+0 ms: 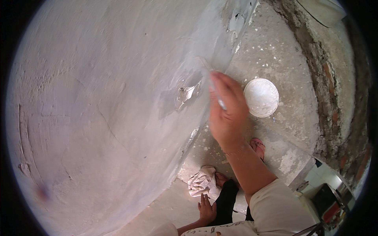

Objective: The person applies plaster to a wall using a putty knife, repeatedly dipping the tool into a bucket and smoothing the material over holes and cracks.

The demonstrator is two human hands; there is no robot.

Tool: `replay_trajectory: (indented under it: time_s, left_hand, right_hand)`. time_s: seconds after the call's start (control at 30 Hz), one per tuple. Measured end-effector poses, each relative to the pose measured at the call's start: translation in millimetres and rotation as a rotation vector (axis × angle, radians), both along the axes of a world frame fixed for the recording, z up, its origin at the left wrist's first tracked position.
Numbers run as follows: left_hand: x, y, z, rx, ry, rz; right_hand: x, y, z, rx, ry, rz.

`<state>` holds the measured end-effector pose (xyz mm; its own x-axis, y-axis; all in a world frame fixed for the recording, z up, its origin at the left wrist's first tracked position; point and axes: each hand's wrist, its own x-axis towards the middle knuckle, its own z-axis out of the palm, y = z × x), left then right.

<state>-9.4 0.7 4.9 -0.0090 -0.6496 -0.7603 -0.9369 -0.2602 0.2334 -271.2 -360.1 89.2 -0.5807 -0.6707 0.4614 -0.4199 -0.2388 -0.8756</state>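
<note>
My right hand (pixel 230 112) is raised in front of the grey wall (pixel 118 78), its fingers closed round a slim, pale-handled tool (pixel 222 103). Motion blurs the tool's far end near the wall, so its exact kind does not show. Just left of it, a chipped hole (pixel 186 93) with a pale inside sits in a darker, damp-looking patch. A round tub of white paste or paint (pixel 262 96) stands on the floor to the right of my hand. Low in the view, my left hand (pixel 207 210) holds nothing, fingers stretched out beside my leg.
A crumpled pale cloth (pixel 202 181) lies on the floor by my foot, against the wall's base. White splashes mark the concrete floor (pixel 291 94). A rough ledge with exposed brick (pixel 328 86) runs along the right; a pale container (pixel 325 11) stands beyond it.
</note>
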Motion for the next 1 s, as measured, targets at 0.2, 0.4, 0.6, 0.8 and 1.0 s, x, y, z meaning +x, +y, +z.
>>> replay_trajectory:
  time_s: [0.2,0.4,0.6,0.8,1.0]
  left_hand:
    - [2.0,-0.4,-4.3,-0.010,-0.003,-0.015]
    - [5.5,4.2,-3.6,-0.025,-0.014,0.027]
    - [5.6,0.2,-5.1,0.000,0.002,-0.003]
    - [9.5,5.8,-2.8,-0.008,-0.015,0.043]
    - [8.7,-0.2,-3.4,-0.011,0.008,0.016]
  right_hand:
    - [66.4,40.6,-25.4,0.023,0.107,0.247]
    - [33.7,59.9,-26.1,0.134,0.046,0.198]
    - [67.5,21.8,-33.4,0.070,0.114,0.061]
    - [25.7,55.8,-23.0,0.308,-0.149,0.225]
    - [-52.7,-22.1,2.6,-0.017,-0.186,0.063]
